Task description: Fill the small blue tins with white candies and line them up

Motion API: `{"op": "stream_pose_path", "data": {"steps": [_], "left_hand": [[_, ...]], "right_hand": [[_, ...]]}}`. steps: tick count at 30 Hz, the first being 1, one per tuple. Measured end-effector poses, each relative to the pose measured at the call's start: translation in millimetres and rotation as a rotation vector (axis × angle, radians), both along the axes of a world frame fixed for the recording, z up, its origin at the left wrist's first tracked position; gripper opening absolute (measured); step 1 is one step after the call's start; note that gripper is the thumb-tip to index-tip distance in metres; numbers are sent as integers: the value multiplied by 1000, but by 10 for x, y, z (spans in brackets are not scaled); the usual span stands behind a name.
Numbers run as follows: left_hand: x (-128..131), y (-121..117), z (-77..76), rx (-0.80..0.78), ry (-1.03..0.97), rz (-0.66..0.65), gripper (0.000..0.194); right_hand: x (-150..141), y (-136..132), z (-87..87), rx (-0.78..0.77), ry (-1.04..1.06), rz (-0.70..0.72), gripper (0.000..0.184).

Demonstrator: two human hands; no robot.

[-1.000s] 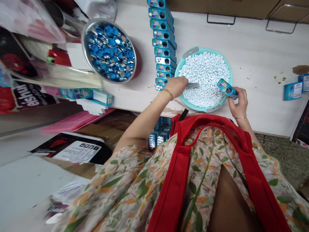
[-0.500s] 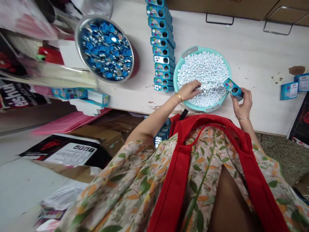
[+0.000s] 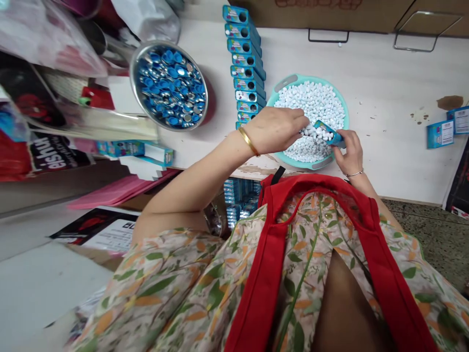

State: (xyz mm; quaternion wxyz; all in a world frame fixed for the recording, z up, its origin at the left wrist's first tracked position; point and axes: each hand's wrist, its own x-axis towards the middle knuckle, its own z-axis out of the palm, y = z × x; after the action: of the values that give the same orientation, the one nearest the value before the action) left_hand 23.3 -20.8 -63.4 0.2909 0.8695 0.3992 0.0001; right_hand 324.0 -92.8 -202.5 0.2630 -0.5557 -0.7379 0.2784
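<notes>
Whitish counter (image 3: 388, 88) carries a turquoise plastic basin (image 3: 346, 110) of small white pellets (image 3: 309, 95). Over it, the right hand (image 3: 351, 154) pinches a blue printed cardboard box (image 3: 336, 140) topped with pellets; the left hand (image 3: 280, 129) has bunched fingers, their grip hidden. Beyond, a brown carton (image 3: 330, 17) is cut off.

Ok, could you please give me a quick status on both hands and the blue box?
Right hand holding blue box, white pellets on top. Left hand over teal basin, grip unclear. Row of boxes beside basin, partly hidden.
</notes>
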Motion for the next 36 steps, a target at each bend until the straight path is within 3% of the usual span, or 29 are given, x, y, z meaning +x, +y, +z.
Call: {"op": "stream_pose_path", "data": {"steps": [9,13,15,17,18,22,24,26,28,31,33,36], "left_hand": [[158,-10,463,81,128,-111,34],[191,-24,528,71,82,-62,35],[92,-14,449,79,88,-35,35],[-105,-21,211,85,96,34,30],[-225,-39,22,83,92,92,27],[-532,-223,-989,-48,114,297,31],[-423,-326,-1427,-186,207,314,21],[-144,-386,-1714,-267,227,318,18],[195,-396,-1868,-302,174,326,27],[555,-372,-1980,-337,78,347,39],[613,-370,-2036,-355,26,353,42],[477,-402,-2091,-358,-61,351,45]], "right_hand": [[-75,-2,-21,-14,40,15,44],[-78,4,-49,-8,33,16,43],[-63,3,-55,-3,40,14,43],[-24,-4,-43,-8,39,3,43],[7,-8,-31,-14,37,-7,44],[197,-23,37,-31,37,-74,46],[304,-26,62,-9,43,-109,47],[396,-26,74,19,38,-149,48],[461,-27,72,36,18,-195,49],[514,-32,50,51,2,-236,51],[529,-36,36,54,15,-240,53],[536,-39,37,23,32,-250,55]]}}
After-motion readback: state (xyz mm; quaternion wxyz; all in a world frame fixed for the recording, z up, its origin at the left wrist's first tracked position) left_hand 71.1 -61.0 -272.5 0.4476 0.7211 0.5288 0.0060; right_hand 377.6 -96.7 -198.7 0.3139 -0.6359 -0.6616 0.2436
